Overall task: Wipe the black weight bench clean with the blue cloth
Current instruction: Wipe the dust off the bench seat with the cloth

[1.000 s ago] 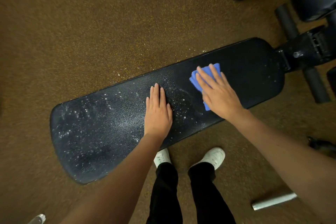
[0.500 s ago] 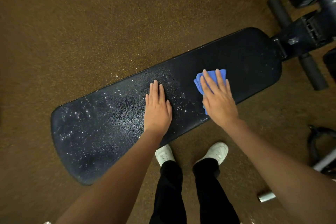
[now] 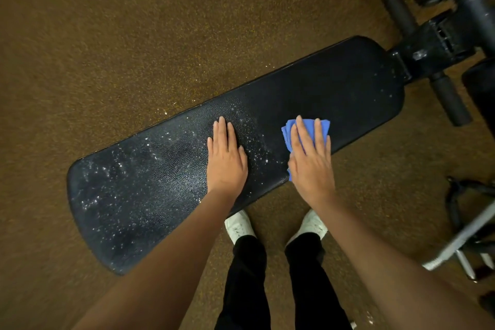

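Flooring of speckled brown rubber is filling most of what we are seeing, and across it, from lower left to upper right, the black weight bench is lying as one long padded board. Its right end is looking dark and clean, while white droplets or specks are scattering over the left half and the middle. Beyond the pad's right end we are making out the black frame bracket with foam-covered roller bars sticking out from it, and more dark gym equipment is sitting at the top right corner.

We are standing just beside the near edge of the bench, with black trousers and white shoes showing below. At the far right edge a metal bar is running diagonally, blurred, among some dark straps.

Our left hand is lying flat on the middle of the pad, palm down, fingers straight and close together, holding nothing, simply pressing on the speckled surface. Our right hand is spreading flat over the blue cloth, fingers extended and slightly apart, pinning it against the pad near the bench's near edge. The cloth is folded, peeking out beyond the fingertips and to the left of the hand, and it is sitting right at the border between the clean part and the speckled part.
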Demonstrator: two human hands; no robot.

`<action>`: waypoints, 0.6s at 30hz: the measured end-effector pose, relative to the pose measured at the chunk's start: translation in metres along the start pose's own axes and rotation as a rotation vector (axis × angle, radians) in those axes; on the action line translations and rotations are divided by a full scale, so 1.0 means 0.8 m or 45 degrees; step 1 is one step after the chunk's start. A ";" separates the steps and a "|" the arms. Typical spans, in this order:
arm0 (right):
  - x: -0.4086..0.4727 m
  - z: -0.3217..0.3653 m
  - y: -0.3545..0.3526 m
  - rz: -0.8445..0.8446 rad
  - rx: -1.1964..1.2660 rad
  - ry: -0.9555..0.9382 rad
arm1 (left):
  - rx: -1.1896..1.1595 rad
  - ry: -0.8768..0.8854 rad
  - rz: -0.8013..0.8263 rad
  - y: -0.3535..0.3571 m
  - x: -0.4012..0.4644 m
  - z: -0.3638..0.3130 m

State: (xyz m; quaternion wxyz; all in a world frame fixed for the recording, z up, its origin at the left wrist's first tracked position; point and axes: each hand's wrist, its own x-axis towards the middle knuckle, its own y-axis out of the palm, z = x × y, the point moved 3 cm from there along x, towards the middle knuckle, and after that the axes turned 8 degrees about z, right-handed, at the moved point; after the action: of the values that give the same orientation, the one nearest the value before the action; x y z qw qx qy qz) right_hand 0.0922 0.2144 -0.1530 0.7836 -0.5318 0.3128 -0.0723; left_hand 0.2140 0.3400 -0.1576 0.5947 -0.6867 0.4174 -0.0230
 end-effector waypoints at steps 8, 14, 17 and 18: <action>-0.009 0.028 -0.007 0.171 0.331 -0.276 | -0.419 -0.073 -0.195 -0.005 -0.006 -0.031; -0.003 -0.071 -0.068 0.009 0.394 -0.114 | -0.283 -0.047 -0.165 0.013 -0.023 -0.112; 0.010 -0.086 -0.068 0.068 0.276 -0.166 | -0.178 -0.067 -0.130 0.039 -0.025 -0.143; 0.015 -0.086 -0.068 0.086 0.250 -0.203 | -0.145 -0.103 -0.125 0.047 -0.023 -0.148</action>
State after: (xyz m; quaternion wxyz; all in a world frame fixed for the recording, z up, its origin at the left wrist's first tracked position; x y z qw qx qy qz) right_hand 0.0748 0.1317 -0.1264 0.8563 -0.4457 0.2588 -0.0339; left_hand 0.1186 0.2589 -0.1459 0.5692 -0.7394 0.3595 -0.0004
